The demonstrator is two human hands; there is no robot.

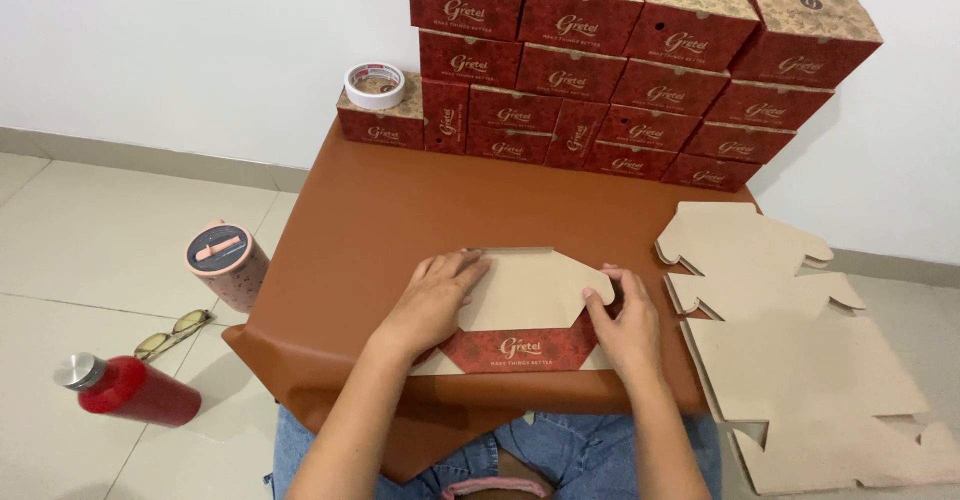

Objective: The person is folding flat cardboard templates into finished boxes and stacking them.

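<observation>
Left hand: the left hand (435, 295) lies palm down, fingers spread flat and released, pressing on the left part of a flat brown cardboard box blank with a red patterned band (525, 305).
Right hand: the right hand (622, 322) rests on the blank's right edge, fingers curled loosely over the fold; thumb and fingertips pinch the cardboard flap there.
Box blank: it lies in the lower middle of the frame, on a low table covered in rust-brown sheet (380, 210), plain side up, red band towards the person.
Flat stack: a pile of unfolded plain brown cardboard blanks (790, 350) sits at the lower right, just beside the right hand, overhanging the table's edge.
Finished boxes: a wall of red and brown folded cardboard boxes (610, 70) stands along the top of the frame against the white wall.
Tape: a white roll of tape (375, 85) rests on the leftmost low box.
Floor, left: a pink cylindrical tumbler with a dark lid (227, 263), a pair of glasses (172, 332) and a red bottle with a metal cap (130, 388) lying on its side.
</observation>
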